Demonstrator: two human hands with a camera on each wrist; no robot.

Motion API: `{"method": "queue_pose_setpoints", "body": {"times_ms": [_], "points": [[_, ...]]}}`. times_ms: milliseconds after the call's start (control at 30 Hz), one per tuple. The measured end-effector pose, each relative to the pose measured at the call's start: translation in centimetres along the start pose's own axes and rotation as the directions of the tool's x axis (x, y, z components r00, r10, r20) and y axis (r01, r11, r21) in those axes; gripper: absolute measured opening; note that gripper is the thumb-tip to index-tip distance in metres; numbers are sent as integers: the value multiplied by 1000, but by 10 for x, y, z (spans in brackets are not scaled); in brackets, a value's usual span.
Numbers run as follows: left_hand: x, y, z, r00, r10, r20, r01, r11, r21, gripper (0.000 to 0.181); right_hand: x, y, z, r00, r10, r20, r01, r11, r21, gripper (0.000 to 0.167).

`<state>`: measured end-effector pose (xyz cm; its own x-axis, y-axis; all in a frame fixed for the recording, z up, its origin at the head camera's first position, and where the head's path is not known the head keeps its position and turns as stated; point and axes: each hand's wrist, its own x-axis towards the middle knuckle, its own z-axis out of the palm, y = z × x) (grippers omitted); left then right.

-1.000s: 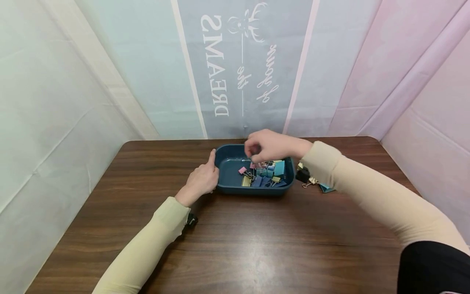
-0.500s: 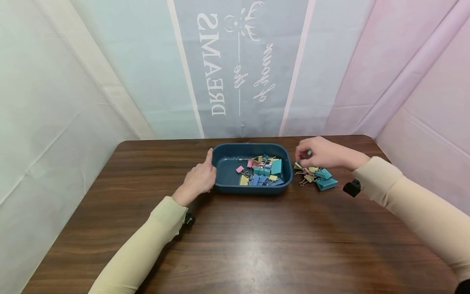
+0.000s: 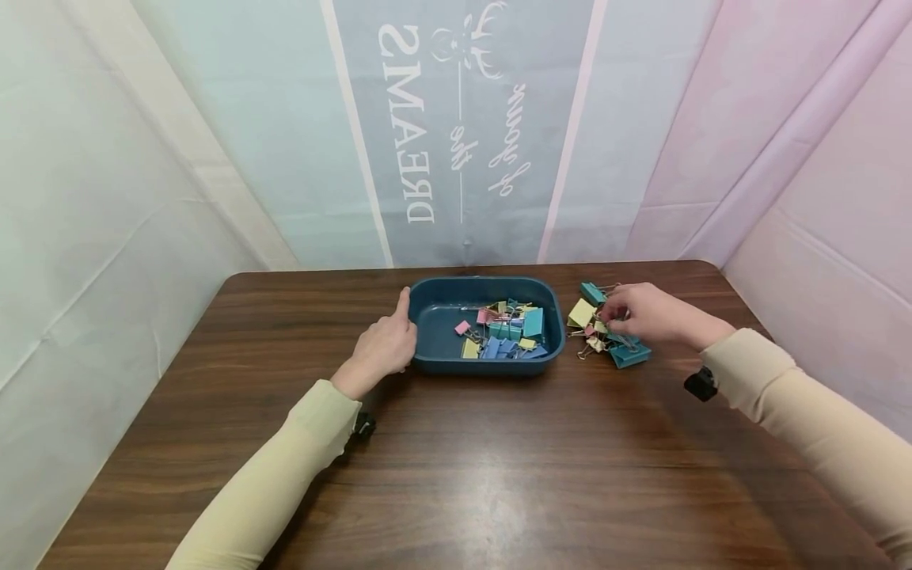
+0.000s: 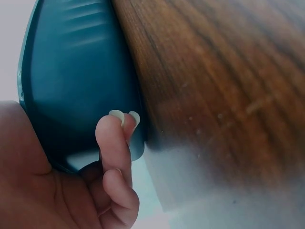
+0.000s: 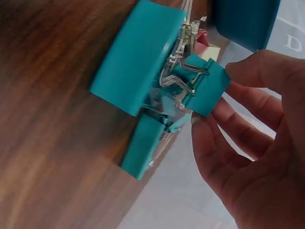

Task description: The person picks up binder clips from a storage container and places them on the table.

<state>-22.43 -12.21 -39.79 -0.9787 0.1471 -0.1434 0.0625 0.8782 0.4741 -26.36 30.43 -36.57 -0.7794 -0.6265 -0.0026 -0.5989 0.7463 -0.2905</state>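
We've got a smooth, slightly glossy plastic-looking bin (image 3: 436, 332), sleek satiny binder clips (image 5: 138, 55) with shiny metal wire handles (image 5: 167, 80), a wood-grain table (image 3: 399, 443) with a soft sheen, and a matt, kinda creased cloth-looking backdrop (image 3: 292, 119).

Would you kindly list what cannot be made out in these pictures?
Head view: part of the pile, covered by the right hand.
Head view: exact number of clips in the tray, small and overlapping.
Left wrist view: the tray's clips, hidden by its wall; part of the left hand, cut off by the left edge.
Right wrist view: much of the tray, cut off by the top edge.
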Motion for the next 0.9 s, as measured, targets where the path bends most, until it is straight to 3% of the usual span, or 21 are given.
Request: {"method": "queue_pose_setpoints", "body": {"times_ms": [167, 333, 467, 733, 900], "points": [[-1, -1, -1, 1000, -4, -6, 4, 1000, 6, 67, -2, 1, 7, 1000, 2, -28, -2, 1000, 5, 8], [-2, -2, -2, 1000, -5, -7, 5, 1000, 9, 67, -5, -8, 8, 995, 51, -87, -49, 999, 16, 12], [-2, -1, -2, 1000, -2, -8, 2, 1000, 11, 67, -3, -26, 9, 987, 113, -116, -101, 989, 104, 22], [-2, 0, 0, 1000, 8, -11, -7, 1000, 11, 66, 2, -71, 32, 976, 218, -12, -205, 936, 286, 65], [-2, 0, 0, 1000, 8, -5, -8, 1000, 1, 66, 5, -88, 48, 967, 255, 15, -244, 908, 340, 78]]}}
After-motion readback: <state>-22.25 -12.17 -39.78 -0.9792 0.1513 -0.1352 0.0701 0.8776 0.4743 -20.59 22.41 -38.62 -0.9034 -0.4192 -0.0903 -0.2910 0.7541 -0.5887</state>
